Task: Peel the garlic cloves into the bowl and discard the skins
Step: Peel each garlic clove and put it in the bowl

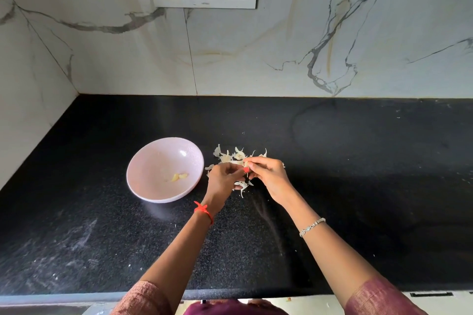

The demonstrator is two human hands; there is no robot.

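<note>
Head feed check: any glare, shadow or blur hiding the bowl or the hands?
Head view: the wide lens bows the counter edges; a small glare spot sits on the bowl wall, clear of the peeled cloves; the counter's right side falls dark; left hand and right hand look slightly soft, so the garlic clove they pinch barely resolves.

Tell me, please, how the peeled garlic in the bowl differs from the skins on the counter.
The peeled garlic is yellowish and plump; the skins are whitish, thin and curled. The peeled garlic is only a couple of pieces; the skins are many. The peeled garlic lies inside the pink bowl; the skins lie loose on the black counter, partly hidden by the left hand and right hand. Both are small and pale.
</note>
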